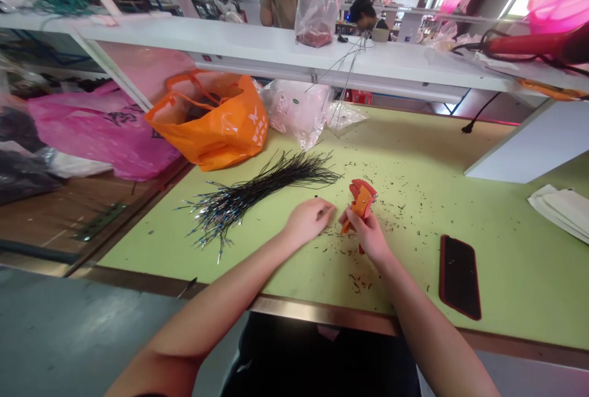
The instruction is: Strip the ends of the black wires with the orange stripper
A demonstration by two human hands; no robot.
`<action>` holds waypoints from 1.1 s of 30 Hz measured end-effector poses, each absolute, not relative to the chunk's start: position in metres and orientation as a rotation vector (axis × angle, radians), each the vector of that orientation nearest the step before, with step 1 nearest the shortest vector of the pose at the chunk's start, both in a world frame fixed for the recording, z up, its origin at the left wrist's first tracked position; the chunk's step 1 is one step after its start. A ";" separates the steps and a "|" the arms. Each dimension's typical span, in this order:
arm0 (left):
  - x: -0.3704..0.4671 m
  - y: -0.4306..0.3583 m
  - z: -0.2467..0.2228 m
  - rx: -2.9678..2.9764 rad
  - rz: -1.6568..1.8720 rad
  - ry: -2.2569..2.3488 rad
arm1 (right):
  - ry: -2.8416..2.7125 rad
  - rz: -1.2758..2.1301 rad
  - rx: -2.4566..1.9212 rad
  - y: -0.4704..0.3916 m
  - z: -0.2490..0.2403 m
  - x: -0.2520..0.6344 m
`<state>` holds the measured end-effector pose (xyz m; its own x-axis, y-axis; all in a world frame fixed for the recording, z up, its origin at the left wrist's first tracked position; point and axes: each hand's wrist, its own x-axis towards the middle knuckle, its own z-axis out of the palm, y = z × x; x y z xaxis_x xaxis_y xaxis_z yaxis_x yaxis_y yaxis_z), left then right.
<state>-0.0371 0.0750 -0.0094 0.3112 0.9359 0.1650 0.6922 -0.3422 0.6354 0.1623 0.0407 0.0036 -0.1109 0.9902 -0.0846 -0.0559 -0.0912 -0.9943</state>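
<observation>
My right hand [367, 232] is wrapped round an orange-and-red hand tool [363, 199], its head pointing away from me over the green tabletop [285, 271]. Just left of it, my left hand [309, 220] rests near the table with its fingers curled together; what they hold, if anything, is too small to tell. A bundle of thin black wires [267, 188] lies beyond and left of my left hand, its tipped ends fanned out toward the left. Small dark scraps [399, 207] are scattered around the tool.
A black phone with a red edge [460, 276] lies at right. Behind the wires stand an orange bag [221, 124] and clear plastic bags [299, 108]. A white shelf [239, 37] spans the back, with a white panel [529, 142] at right. People are beyond.
</observation>
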 end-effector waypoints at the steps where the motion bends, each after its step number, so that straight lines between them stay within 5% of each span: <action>1: -0.026 0.069 -0.009 2.087 0.775 1.372 | -1.176 1.377 -1.143 0.040 0.004 0.162; 6: -0.002 0.056 -0.015 1.820 0.989 1.295 | -1.105 1.304 -1.051 0.039 0.010 0.166; 22: -0.041 0.063 -0.005 2.110 0.769 1.388 | -1.162 1.301 -1.248 0.049 -0.013 0.171; 33: -0.229 0.129 0.007 1.913 0.488 2.227 | -1.187 1.313 -1.285 0.046 -0.011 0.169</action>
<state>-0.2288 0.1288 0.0072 -0.1658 0.9824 0.0860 0.9282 0.1260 0.3500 0.1694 0.0464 -0.0107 -0.0332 0.9930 -0.1138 0.0134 -0.1134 -0.9935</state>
